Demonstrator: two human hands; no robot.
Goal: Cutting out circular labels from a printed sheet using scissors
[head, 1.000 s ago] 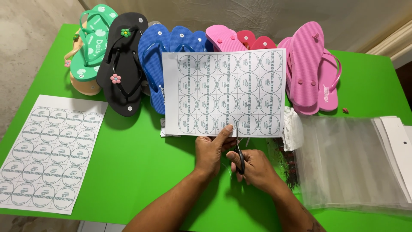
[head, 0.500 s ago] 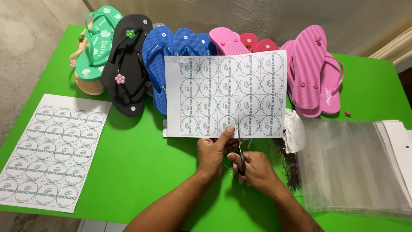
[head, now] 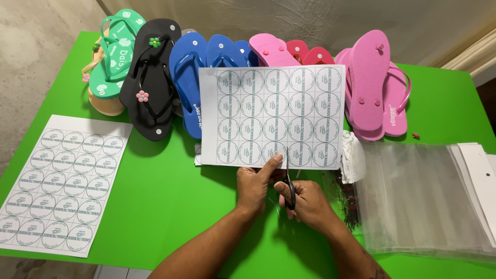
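- My left hand pinches the bottom edge of a sheet of round labels, thumb on top near the middle of that edge, holding the sheet up off the green table.
- My right hand is closed around the handles of a pair of scissors; the blades point up and meet the sheet's bottom edge just beside my left thumb.
- The blades look nearly together, but I cannot tell how far they have cut into the paper.
- The held sheet hangs in front of a row of flip-flops at the far side of the table: a green pair at the left, then black, blue, a light pink one, red, and a pink pair at the right.
- A second sheet of labels lies flat at the left of the table, well apart from my hands.
- A stack of clear plastic bags lies at the right, near my right hand but not touching it.
- A crumpled bit of white plastic sits between the held sheet's lower right corner and the bags.
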